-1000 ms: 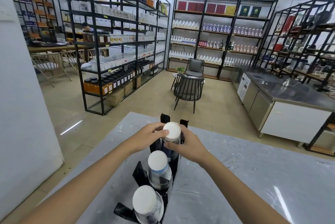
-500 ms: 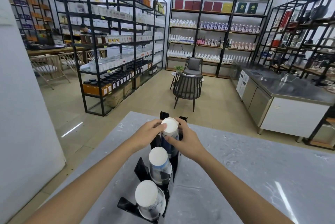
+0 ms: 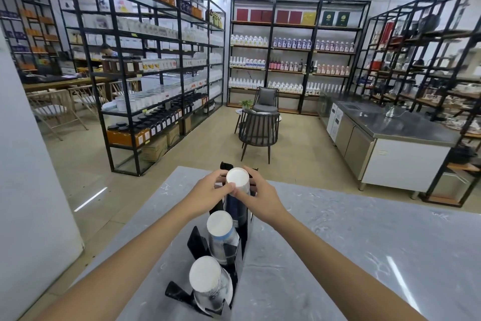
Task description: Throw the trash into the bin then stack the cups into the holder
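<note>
Where the grey worktop point(image 3: 364, 242) runs away from me, the black holder point(image 3: 197, 240) stands on it as a stepped rack, its long axis pointing straight ahead, with three slots in a row from near to far. Each slot carries an upturned stack of cups: the near stack point(image 3: 208, 281), the middle stack point(image 3: 221, 229) and the far stack point(image 3: 238, 190), all white bases up. The far stack stands upright between my two hands, which are about equally close to it. My left hand point(image 3: 208, 192) pinches the top cup point(image 3: 237, 177) from the left; my right hand point(image 3: 260, 197) pinches it from the right, thumbs nearly meeting below its base. I judge the next move to be a straight push down along the stack. No bin shows.
</note>
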Available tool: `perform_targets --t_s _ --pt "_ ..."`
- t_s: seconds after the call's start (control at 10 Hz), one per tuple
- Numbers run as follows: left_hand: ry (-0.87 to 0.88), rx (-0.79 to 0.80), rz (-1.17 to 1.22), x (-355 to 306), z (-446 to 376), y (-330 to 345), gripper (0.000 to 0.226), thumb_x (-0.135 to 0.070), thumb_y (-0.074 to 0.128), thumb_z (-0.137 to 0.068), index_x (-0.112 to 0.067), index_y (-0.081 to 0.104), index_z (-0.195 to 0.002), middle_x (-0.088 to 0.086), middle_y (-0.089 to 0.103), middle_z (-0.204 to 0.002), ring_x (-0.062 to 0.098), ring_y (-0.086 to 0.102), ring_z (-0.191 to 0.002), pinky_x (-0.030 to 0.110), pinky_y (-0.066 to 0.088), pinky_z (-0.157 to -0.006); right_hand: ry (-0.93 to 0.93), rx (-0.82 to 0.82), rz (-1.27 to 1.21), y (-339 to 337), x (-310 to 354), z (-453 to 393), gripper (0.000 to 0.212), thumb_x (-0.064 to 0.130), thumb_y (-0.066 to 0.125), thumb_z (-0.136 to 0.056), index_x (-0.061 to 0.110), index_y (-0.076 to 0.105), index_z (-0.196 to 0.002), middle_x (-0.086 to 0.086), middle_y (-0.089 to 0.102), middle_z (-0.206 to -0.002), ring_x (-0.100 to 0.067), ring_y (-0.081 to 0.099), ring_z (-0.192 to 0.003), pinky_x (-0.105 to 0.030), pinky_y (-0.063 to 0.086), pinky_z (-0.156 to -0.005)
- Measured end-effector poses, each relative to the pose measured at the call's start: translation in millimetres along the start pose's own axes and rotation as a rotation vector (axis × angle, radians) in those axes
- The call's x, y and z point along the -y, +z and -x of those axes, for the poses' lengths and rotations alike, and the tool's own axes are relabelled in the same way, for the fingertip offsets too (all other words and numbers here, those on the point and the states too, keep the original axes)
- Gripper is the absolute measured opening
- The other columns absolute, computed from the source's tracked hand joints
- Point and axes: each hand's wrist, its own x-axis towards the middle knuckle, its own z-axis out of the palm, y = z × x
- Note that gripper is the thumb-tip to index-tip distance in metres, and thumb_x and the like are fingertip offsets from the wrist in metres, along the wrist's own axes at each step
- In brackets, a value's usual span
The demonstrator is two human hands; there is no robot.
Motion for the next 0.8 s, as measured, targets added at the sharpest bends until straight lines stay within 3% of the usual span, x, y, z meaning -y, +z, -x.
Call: perform_targets --t_s 0.1,0.2,0.4,0.5,0.6,0.7,0.8 --pt "-0.01 -0.003 -0.007 0.9 1.8 -2.7 0.043 -0.033 0.063 -0.096 -0.024 0.054 -0.138 -0.001 0.063 -0.136 0.015 0.058 -0.125 0.038 0.047 -0.107 0.002 0.009 -0.018 2.5 -1.3 0.9 0.056 0.042 0.078 -0.087 0.04 0.051 -0.136 0.016 0.066 -0.124 -0.005 0.064 -0.114 -0.03 0.057 -0.097" --pt "-0.013 -0.002 -0.017 2.0 4.5 -5.5 0.043 -0.033 0.063 -0.097 -0.024 0.055 -0.138 0.001 0.063 -0.137 0.016 0.056 -0.129 0.045 0.045 -0.112 0.008 0.014 -0.005 2.7 0.0 2.0 0.059 0.039 0.076 -0.09 0.033 0.049 -0.142 0.012 0.065 -0.129 -0.01 0.063 -0.118 -0.029 0.055 -0.099" --pt "0.003 0.0 -0.053 0.2 9.6 -2.3 0.044 -0.033 0.061 -0.098 -0.026 0.052 -0.141 -0.001 0.062 -0.138 0.017 0.057 -0.127 0.038 0.048 -0.106 0.02 0.023 0.016 2.2 0.8 5.1 0.061 0.043 0.075 -0.09 0.031 0.049 -0.144 0.007 0.066 -0.133 -0.014 0.064 -0.12 -0.04 0.055 -0.103" --pt "0.02 -0.009 -0.092 2.1 11.7 -2.7 0.045 -0.035 0.06 -0.098 -0.03 0.051 -0.141 -0.003 0.061 -0.14 0.017 0.054 -0.129 0.041 0.045 -0.109 0.017 0.017 0.032 0.5 -0.2 6.1 0.059 0.04 0.075 -0.091 0.031 0.049 -0.143 0.01 0.065 -0.131 -0.012 0.062 -0.119 -0.036 0.054 -0.102" --pt "0.053 -0.015 -0.124 2.6 14.2 -3.4 0.046 -0.035 0.061 -0.098 -0.032 0.048 -0.142 -0.005 0.058 -0.144 0.012 0.052 -0.129 0.031 0.042 -0.101 0.013 0.01 0.071 -1.4 2.0 9.9 0.055 0.037 0.072 -0.092 0.033 0.048 -0.142 0.026 0.06 -0.118 -0.004 0.056 -0.113 -0.022 0.047 -0.092" --pt "0.087 -0.077 -0.241 2.9 17.7 -4.2 0.056 -0.037 0.062 -0.097 -0.028 0.041 -0.149 -0.003 0.05 -0.152 0.013 0.047 -0.134 0.033 0.041 -0.106 -0.051 -0.03 0.141 -7.0 4.8 15.3 0.049 0.037 0.068 -0.093 0.033 0.05 -0.139 0.04 0.052 -0.107 0.005 0.053 -0.103 -0.017 0.042 -0.085" --pt "0.229 -0.203 -0.388 -1.6 21.6 -8.8 0.058 -0.041 0.057 -0.098 -0.035 0.035 -0.151 -0.009 0.044 -0.156 0.015 0.041 -0.142 0.038 0.038 -0.113 -0.139 -0.136 0.237 -17.3 7.3 17.3 0.047 0.038 0.064 -0.095 0.029 0.052 -0.14 0.025 0.057 -0.125 -0.002 0.054 -0.113 -0.026 0.045 -0.097"
